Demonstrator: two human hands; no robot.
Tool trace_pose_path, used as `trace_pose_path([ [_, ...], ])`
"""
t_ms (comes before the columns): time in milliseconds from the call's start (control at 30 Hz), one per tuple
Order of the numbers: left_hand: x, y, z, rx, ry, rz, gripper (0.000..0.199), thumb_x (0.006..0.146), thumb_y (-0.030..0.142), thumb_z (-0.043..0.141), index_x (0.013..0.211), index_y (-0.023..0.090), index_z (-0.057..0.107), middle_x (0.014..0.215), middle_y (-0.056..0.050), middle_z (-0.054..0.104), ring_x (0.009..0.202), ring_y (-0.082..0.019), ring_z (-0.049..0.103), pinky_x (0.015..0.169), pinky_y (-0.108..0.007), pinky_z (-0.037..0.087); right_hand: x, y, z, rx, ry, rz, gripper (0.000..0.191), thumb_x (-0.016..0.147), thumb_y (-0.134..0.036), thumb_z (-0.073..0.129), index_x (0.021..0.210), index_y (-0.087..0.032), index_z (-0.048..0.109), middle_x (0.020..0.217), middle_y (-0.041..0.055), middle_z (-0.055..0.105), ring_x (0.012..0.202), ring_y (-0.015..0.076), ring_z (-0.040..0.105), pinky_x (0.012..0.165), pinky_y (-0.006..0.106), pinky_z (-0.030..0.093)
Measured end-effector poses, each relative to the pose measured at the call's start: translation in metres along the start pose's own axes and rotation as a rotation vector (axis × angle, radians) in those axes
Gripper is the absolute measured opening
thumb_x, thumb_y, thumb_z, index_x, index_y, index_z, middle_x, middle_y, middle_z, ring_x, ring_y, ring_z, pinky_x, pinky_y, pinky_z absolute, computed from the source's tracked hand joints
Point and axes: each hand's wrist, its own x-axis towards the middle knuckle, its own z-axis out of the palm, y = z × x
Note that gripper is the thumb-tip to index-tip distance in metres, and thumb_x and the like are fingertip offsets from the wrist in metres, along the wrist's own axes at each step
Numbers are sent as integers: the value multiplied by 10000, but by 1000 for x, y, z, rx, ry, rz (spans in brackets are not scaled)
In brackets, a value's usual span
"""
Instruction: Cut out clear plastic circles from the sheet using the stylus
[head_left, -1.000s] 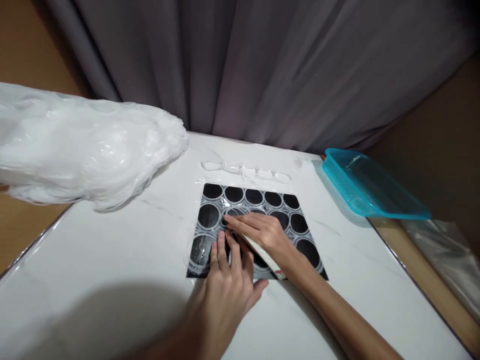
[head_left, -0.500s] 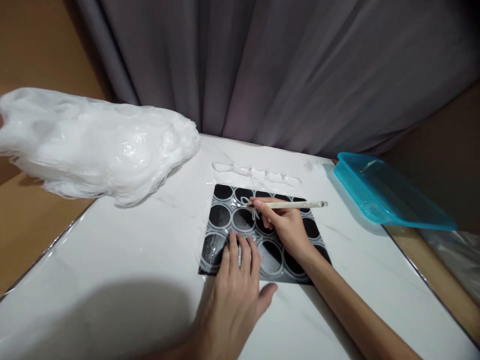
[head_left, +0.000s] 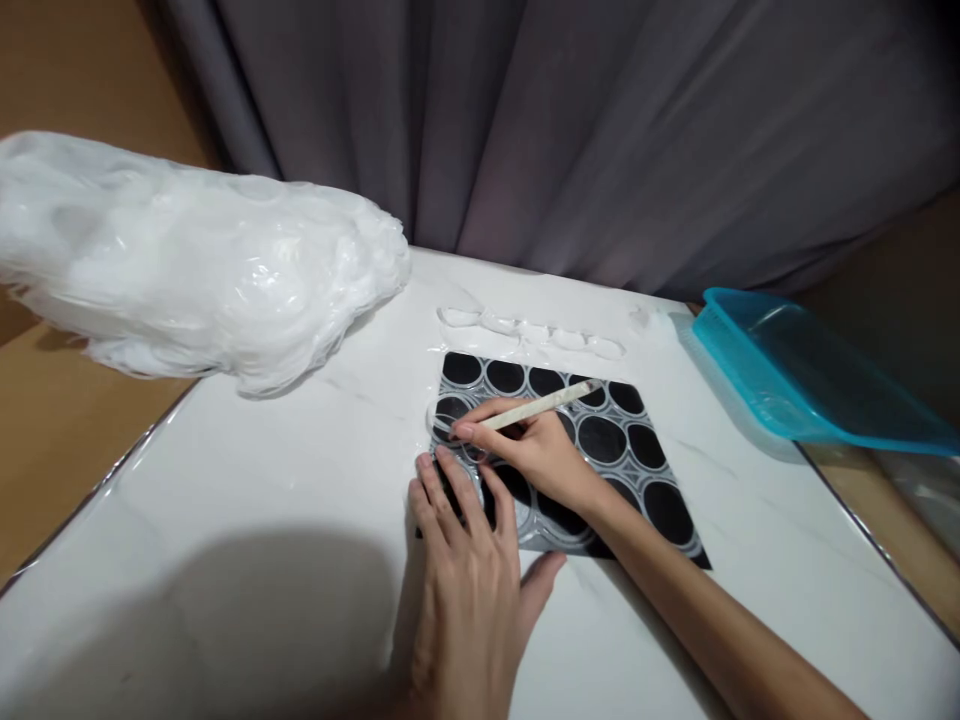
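Observation:
A black sheet [head_left: 602, 440] with rows of circles ringed in translucent grey lies on the white table. My left hand [head_left: 469, 560] rests flat on its lower left part, fingers spread and thumb out to the side. In a pen grip, my right hand [head_left: 536, 450] holds a slim pale pen-like tool [head_left: 540, 404]. Its working tip is hidden by my fingers near the sheet's left edge, second row. A loose loop of clear plastic [head_left: 435, 418] sticks out there. Just beyond the sheet lies a strip of clear plastic ring outlines [head_left: 532, 331].
A large bundle of white translucent plastic [head_left: 202, 260] sits at the table's left, overhanging its edge. On the right, a blue plastic tray [head_left: 757, 385] stands at the table edge. Grey curtain [head_left: 525, 130] hangs behind the marble-patterned table [head_left: 300, 480].
My right hand and the tool have moved left to the sheet's left edge, the tool now tilting more. My left fingers have spread wider. The whole view has shifted slightly.

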Motion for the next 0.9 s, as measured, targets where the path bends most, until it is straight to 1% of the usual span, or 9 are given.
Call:
trace_pose_path([
  [33,0,-1,2,-4,7,9,963,914,804,503,1449,6,573,1496,-374,502,1412,-593,436,1130,-686,415,0,2,0,24,-10,28,200,936,-390,808,988,-197,805,890,44,769,778,158,691,681,260,542],
  [100,-1,-2,3,-10,10,13,938,932,795,481,1456,21,560,1497,-382,494,1411,-597,436,1124,-698,410,1,4,-2,30,-14,47,213,930,-395,814,992,-192,808,906,51,770,800,159,689,696,260,538],
  [200,0,-1,1,-12,-27,-16,906,938,786,492,1457,46,559,1505,-374,491,1418,-590,434,1107,-696,424,0,5,-4,7,-21,37,217,928,-401,814,1002,-197,815,958,56,781,873,177,704,749,273,548],
  [333,2,3,-4,-34,-66,-53,890,925,788,527,1462,79,560,1518,-344,498,1435,-568,430,1084,-683,452,-1,3,-4,-13,-18,20,205,924,-394,811,982,-198,818,947,48,779,851,179,703,735,287,551],
  [500,1,3,-1,-67,-17,-43,902,914,784,551,1448,56,564,1510,-373,486,1413,-595,437,1049,-710,457,-1,2,-3,-16,-17,33,233,926,-414,794,984,-189,814,940,56,776,820,187,701,693,303,566],
  [600,1,3,1,-38,-1,-36,896,909,809,528,1428,81,582,1490,-348,524,1397,-578,465,1037,-698,470,0,2,-4,-15,-22,29,238,927,-415,791,986,-185,814,943,58,775,816,185,702,683,299,569],
  [700,1,3,1,-34,-18,-30,899,915,799,530,1436,68,571,1491,-358,514,1402,-584,455,1043,-688,469,0,2,-4,-25,-37,-16,200,941,-383,785,985,-191,818,956,51,777,846,187,710,720,300,574],
  [800,1,3,-1,-58,-37,-34,897,928,767,546,1447,36,550,1508,-397,467,1418,-608,418,1052,-695,459,-2,3,-4,-78,-46,-92,164,981,-345,751,1022,-199,815,1009,48,777,925,198,723,805,325,582],
  [900,2,4,-1,-55,-42,-32,951,912,775,564,1471,8,517,1494,-425,457,1405,-627,419,1056,-702,452,-7,1,-5,-240,-67,-266,156,1042,-278,675,1080,-190,798,1061,45,778,998,201,717,903,355,564],
])
